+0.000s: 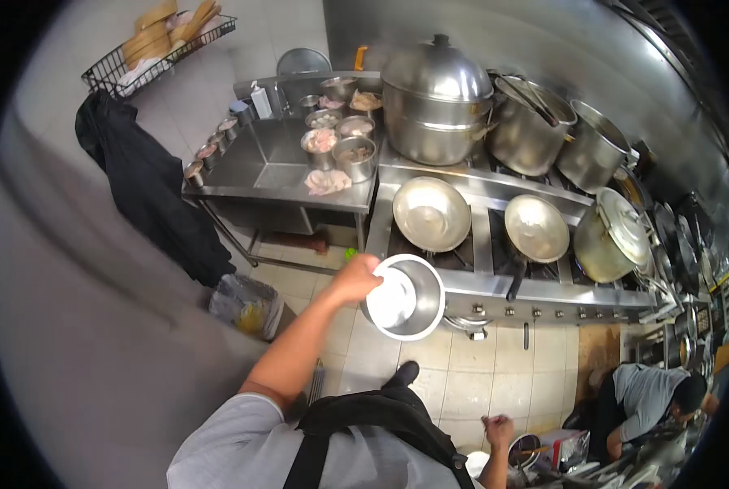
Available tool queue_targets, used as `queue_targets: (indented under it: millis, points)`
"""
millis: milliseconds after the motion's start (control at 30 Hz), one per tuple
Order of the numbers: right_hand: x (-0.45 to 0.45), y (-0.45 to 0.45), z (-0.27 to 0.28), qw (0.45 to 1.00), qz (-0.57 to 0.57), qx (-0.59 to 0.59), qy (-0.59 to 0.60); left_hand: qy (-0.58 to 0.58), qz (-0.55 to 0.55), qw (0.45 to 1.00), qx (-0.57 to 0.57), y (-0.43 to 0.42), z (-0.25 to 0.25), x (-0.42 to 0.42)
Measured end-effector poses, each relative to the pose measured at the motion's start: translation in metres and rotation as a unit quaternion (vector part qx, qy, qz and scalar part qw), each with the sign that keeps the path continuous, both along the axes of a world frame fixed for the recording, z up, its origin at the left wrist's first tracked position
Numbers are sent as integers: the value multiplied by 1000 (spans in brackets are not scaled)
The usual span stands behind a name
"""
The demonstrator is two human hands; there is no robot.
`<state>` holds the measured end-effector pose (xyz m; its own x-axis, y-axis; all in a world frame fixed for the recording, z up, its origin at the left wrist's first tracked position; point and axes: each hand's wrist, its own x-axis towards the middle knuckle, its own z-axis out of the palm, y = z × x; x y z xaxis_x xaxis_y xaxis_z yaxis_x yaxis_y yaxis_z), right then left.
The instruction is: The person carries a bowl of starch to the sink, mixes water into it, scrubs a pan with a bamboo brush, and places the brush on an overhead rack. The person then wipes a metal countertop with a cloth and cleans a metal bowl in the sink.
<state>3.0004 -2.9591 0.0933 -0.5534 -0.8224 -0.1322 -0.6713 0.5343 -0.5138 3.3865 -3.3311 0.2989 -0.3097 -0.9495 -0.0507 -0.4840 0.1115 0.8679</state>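
My left hand (pixel 355 279) grips the rim of a deep round steel pot (pixel 430 295) and holds it out over the floor in front of the stove. The pot tilts toward me, its inside shining brightly, and I cannot make out any contents. My right hand (pixel 499 430) is low at my right side with its fingers curled together. Whatever it may hold is too small to name. Close to that hand stands a round container (pixel 525 451) with a dark inside.
Two wide pans (pixel 432 213) (pixel 537 228) and a lidded pot (pixel 613 240) sit on the stove; a large steamer (pixel 438 102) and tall pots stand behind. Metal tubs of food (pixel 354 159) fill part of the steel counter (pixel 254 147). A co-worker (pixel 649 399) bends at the right. A bin (pixel 246 306) stands left.
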Motion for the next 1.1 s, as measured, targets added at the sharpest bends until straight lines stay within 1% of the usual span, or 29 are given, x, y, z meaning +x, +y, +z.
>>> queue_targets:
  millis: [33,67,100,133,167,200,267,367,433,467,500,567,600,633,700,733,767,833,867,933,967,1000,1033,1067,1100]
  points:
    - [-46,19,-132,999,-19,28,-4,24,39,999,2,-26,5,9]
    - [-46,9,-131,979,74,165,-92,56,89,994,7,-51,8,19]
    - [-68,22,-200,950,122,213,-190,90,138,986,12,-75,12,28]
    - [-60,18,-198,914,29,262,-307,113,184,976,30,-94,22,33]
    - [-50,13,-194,857,-93,302,-406,138,232,962,48,-114,32,40]
    - [-41,9,-190,793,-214,335,-463,170,255,951,48,-138,32,51]
    - [-49,-35,-181,797,-219,319,-465,221,307,924,52,-175,38,73]
    - [-65,-79,-161,812,-256,254,-460,324,359,874,46,-221,38,96]
    - [-71,-116,-149,819,-287,196,-456,341,363,866,49,-257,35,109]
    - [-73,-135,-138,829,-286,146,-457,358,363,859,50,-278,33,114]
    - [-74,-153,-128,836,-286,96,-458,357,360,860,56,-301,31,120]
    - [-73,-188,-109,837,-298,42,-458,395,333,854,53,-348,26,133]
    - [-66,-201,-98,865,-278,38,-415,395,329,857,45,-374,26,139]
    - [-53,-208,-85,868,-282,38,-408,400,328,854,53,-400,23,146]
    - [-29,-228,-67,883,-287,37,-369,386,301,870,59,-452,22,157]
    - [-18,-232,-60,848,-297,25,-438,373,297,876,67,-474,24,160]
    - [1,-233,-59,873,-283,38,-396,375,293,876,73,-495,21,161]
    - [30,-232,-59,856,-290,92,-418,326,262,904,92,-535,16,160]
    - [40,-224,-67,854,-299,90,-416,312,260,908,105,-548,16,156]
    - [51,-210,-85,774,-338,158,-511,294,238,917,127,-570,12,153]
    - [54,-205,-90,771,-348,154,-511,275,223,924,144,-578,11,150]
    - [57,-198,-96,725,-360,158,-565,273,211,927,150,-586,11,148]
    - [59,-187,-104,673,-373,159,-618,218,212,938,166,-591,14,147]
    - [54,-166,-131,650,-365,145,-650,162,210,947,180,-596,17,146]
    - [57,-142,-153,599,-378,16,-706,110,195,960,167,-600,17,145]
